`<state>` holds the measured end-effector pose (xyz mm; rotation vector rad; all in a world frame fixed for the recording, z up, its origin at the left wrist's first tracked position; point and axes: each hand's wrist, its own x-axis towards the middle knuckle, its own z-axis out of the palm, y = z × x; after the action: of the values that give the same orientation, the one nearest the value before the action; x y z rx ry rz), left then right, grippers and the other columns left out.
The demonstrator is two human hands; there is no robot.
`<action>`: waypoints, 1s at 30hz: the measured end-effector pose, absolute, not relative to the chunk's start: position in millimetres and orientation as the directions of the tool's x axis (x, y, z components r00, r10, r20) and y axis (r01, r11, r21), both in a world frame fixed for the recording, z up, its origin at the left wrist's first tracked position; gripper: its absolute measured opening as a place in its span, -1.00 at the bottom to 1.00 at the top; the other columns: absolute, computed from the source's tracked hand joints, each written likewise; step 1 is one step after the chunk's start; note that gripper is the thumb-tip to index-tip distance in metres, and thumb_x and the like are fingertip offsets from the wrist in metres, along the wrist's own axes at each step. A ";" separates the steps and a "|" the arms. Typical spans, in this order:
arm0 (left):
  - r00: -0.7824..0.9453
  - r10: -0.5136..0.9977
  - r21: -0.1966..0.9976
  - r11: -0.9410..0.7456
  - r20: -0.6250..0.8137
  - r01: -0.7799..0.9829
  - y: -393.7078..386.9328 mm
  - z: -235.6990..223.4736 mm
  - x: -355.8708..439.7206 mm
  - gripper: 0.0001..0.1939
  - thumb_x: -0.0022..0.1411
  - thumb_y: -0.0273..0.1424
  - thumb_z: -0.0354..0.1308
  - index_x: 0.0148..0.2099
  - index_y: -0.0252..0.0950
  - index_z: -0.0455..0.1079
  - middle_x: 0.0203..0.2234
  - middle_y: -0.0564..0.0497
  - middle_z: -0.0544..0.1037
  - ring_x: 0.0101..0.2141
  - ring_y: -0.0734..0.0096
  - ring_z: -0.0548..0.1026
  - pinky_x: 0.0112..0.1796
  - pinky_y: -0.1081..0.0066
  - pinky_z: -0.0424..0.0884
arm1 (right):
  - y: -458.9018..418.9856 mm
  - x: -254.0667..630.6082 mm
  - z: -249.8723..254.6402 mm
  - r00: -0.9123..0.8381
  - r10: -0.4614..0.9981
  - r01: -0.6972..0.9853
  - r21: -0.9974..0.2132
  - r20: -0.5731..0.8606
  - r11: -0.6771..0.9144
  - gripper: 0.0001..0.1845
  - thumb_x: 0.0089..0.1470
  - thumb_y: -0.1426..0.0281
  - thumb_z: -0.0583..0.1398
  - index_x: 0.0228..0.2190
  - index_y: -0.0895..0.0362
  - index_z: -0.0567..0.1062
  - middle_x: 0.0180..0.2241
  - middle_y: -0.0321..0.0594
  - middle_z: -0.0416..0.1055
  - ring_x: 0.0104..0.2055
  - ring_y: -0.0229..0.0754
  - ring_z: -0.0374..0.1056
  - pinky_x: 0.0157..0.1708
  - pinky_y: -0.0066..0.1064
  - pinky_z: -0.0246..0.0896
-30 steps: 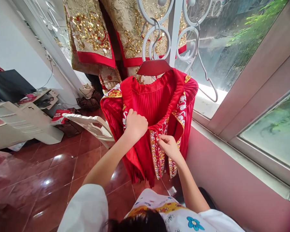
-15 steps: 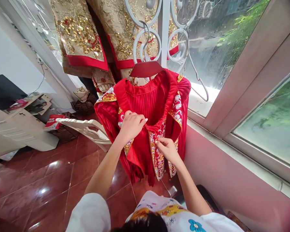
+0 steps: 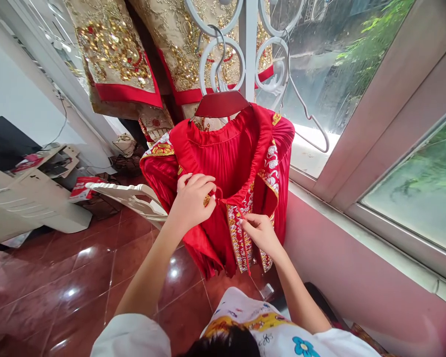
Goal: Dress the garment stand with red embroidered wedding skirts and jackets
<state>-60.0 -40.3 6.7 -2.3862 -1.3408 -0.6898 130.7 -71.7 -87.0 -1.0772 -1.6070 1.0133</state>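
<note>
A red pleated skirt (image 3: 226, 148) with gold and silver embroidered panels hangs in front of me from a dark red hanger (image 3: 221, 104). At the front of its gathered waistband, my left hand (image 3: 195, 198) is closed, with a loop of thin red drawstring (image 3: 219, 191) at its thumb and fingertips. My right hand (image 3: 260, 234) pinches the drawstring lower down, over the embroidered front panel (image 3: 240, 238). One cord end dangles below the right fingers. The left palm side is hidden.
Gold-sequinned garments (image 3: 119, 54) with red hems hang behind. A bare wire hanger (image 3: 306, 114) hangs on the white window grille (image 3: 248, 49). To the left stand a white chair (image 3: 134, 198) and a cluttered desk (image 3: 33, 193). A pink wall (image 3: 319, 243) runs along the right.
My left hand has moved slightly left and drawn a loop of drawstring out at the waistband. The right hand stays nearly in place, and the cord's hanging end now shows below it.
</note>
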 end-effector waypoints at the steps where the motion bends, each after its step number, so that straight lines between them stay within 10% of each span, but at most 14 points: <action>1: 0.438 0.692 -0.060 -0.497 0.574 0.866 -43.3 4.3 -62.8 -0.84 0.15 -0.45 0.00 -0.28 -0.21 0.40 -0.06 -0.01 0.50 0.00 0.22 0.36 0.10 0.07 0.01 | -71.2 129.7 -86.8 -0.194 0.951 0.197 -0.940 0.241 0.278 -0.66 0.02 0.32 0.05 -0.68 0.13 0.08 -0.66 -0.41 -0.09 -0.58 -0.39 -0.15 -0.57 -0.46 -0.24; 15: 0.388 0.547 -0.134 -0.445 0.742 0.885 -49.5 -19.8 -66.7 -0.77 0.20 -0.47 0.01 -0.14 -0.21 0.44 -0.35 -0.01 0.56 -0.25 0.27 0.43 -0.13 0.22 0.27 | -63.4 105.2 -91.9 -0.254 0.931 0.179 -0.933 0.264 0.313 -0.61 0.03 0.26 0.04 -0.68 0.11 0.02 -0.66 -0.42 -0.13 -0.59 -0.39 -0.16 -0.57 -0.46 -0.27; 23: 0.431 0.296 0.012 -0.835 0.852 0.551 -103.1 -70.2 -44.7 -0.84 0.21 -0.53 -0.03 -0.23 -0.26 0.35 -0.44 0.00 0.54 -0.42 0.43 0.43 -0.35 0.40 0.38 | -54.5 98.7 -103.8 -0.144 0.971 0.022 -0.980 0.191 0.196 -0.63 0.03 0.18 0.09 -0.67 0.13 0.23 -0.69 -0.37 0.15 -0.60 -0.33 0.07 -0.55 -0.46 -0.01; 30: 0.378 0.595 0.418 -0.787 0.709 0.454 -134.5 -113.3 -20.8 -0.80 0.15 -0.58 -0.01 -0.21 -0.29 0.39 -0.50 -0.04 0.52 -0.46 0.40 0.40 -0.42 0.38 0.40 | -67.7 95.2 -83.4 -0.239 0.971 -0.304 -0.951 0.021 -0.054 -0.69 -0.16 0.15 0.28 -0.52 0.15 0.44 -0.60 -0.29 0.38 -0.49 -0.24 0.36 -0.42 -0.41 0.27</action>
<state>-20.8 -134.5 -113.3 -2.7310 -1.0493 -1.5160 95.2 -67.7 -83.4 -0.8602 -1.1303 1.5276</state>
